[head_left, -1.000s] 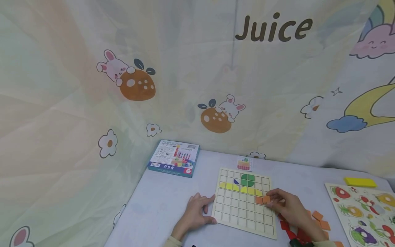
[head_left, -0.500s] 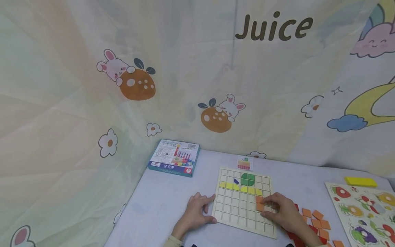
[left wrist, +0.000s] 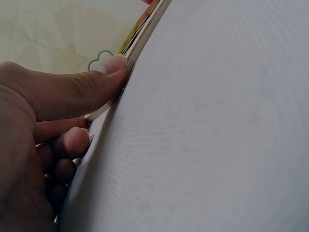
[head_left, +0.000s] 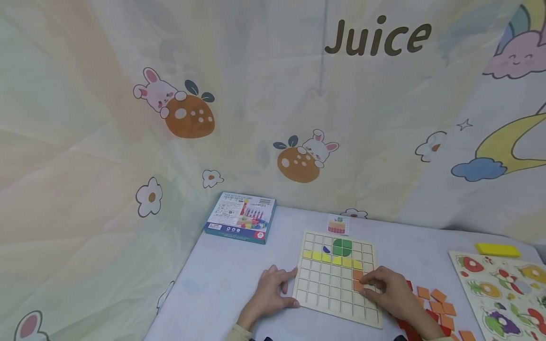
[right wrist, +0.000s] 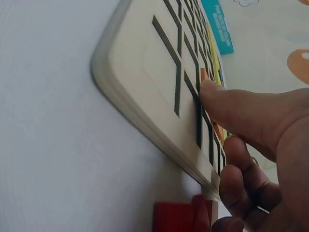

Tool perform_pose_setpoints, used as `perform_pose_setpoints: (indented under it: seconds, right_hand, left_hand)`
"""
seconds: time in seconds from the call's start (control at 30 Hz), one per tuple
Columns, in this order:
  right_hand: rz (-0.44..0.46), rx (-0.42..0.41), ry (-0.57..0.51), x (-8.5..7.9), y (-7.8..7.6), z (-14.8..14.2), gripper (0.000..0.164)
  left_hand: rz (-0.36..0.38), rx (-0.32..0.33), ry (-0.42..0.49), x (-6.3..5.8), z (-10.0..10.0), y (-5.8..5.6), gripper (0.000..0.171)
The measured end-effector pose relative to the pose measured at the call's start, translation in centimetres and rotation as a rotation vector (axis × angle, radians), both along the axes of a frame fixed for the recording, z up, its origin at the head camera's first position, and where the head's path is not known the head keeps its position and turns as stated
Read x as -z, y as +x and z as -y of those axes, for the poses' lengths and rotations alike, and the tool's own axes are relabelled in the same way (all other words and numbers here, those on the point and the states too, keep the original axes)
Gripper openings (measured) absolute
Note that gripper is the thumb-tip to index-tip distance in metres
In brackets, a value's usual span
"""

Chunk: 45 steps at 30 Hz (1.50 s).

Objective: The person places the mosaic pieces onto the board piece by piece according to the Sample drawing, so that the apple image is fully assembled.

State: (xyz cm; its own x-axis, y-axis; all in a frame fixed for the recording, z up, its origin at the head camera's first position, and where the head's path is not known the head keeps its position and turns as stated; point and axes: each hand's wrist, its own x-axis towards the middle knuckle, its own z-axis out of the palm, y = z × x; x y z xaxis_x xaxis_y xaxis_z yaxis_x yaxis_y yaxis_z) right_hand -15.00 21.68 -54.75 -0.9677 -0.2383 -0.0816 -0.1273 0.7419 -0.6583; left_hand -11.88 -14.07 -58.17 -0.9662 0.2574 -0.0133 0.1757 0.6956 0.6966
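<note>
A pale wooden grid board (head_left: 337, 299) lies on the table, with yellow tiles (head_left: 326, 259) in a row, green rounded tiles (head_left: 342, 247) and a small blue piece (head_left: 326, 249). Below the yellow row, two orange squares sit one under the other. My right hand (head_left: 390, 291) pinches the lower orange tile (head_left: 357, 286) at its cell, thumb and forefinger on its right side; in the right wrist view the thumb meets the orange edge (right wrist: 203, 74). My left hand (head_left: 269, 291) touches the board's left edge with straight forefinger and thumb (left wrist: 87, 92).
Loose orange tiles (head_left: 437, 308) and red tiles (head_left: 447, 323) lie right of the board, partly under my right forearm. Farther right are a fruit-picture board (head_left: 477, 284) and a yellow block (head_left: 498, 250). Behind stand a small picture card (head_left: 338, 225) and a flat box (head_left: 241, 218).
My right hand has moved slightly left and down, bringing the orange tile from the right-hand cell to below the other orange one. The last half second shows little motion. My left hand stays put.
</note>
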Motion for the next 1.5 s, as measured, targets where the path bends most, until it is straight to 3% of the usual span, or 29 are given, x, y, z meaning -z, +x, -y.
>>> perform_pose_setpoints:
  seconds: [0.27, 0.53, 0.8, 1.03, 1.3, 1.5]
  right_hand:
    - [-0.088, 0.047, 0.038, -1.0, -0.6, -3.0, 0.031]
    - [0.026, 0.034, 0.164, -1.4, -1.7, -6.6, 0.052]
    - [0.011, 0.011, 0.151, -0.3, -1.9, -5.9, 0.035]
    - [0.054, 0.027, 0.152, -0.5, -2.2, -5.0, 0.025]
    - [-0.046, 0.031, 0.060, -0.2, -1.5, -4.6, 0.030]
    - [-0.035, 0.066, -0.026, -0.4, -1.6, -3.9, 0.033]
  left_hand:
    - [0.026, -0.011, 0.000, -0.1, -0.1, -0.1, 0.088]
    - [0.015, -0.008, 0.004, 0.0, 0.0, -0.1, 0.087]
    - [0.001, -0.004, 0.009, 0.0, 0.0, -0.1, 0.087]
    - [0.021, -0.011, 0.020, -0.1, 0.0, 0.0, 0.087]
    - [0.000, -0.002, 0.024, 0.0, 0.0, 0.1, 0.086]
    - [0.010, -0.006, 0.019, 0.0, 0.1, 0.0, 0.086]
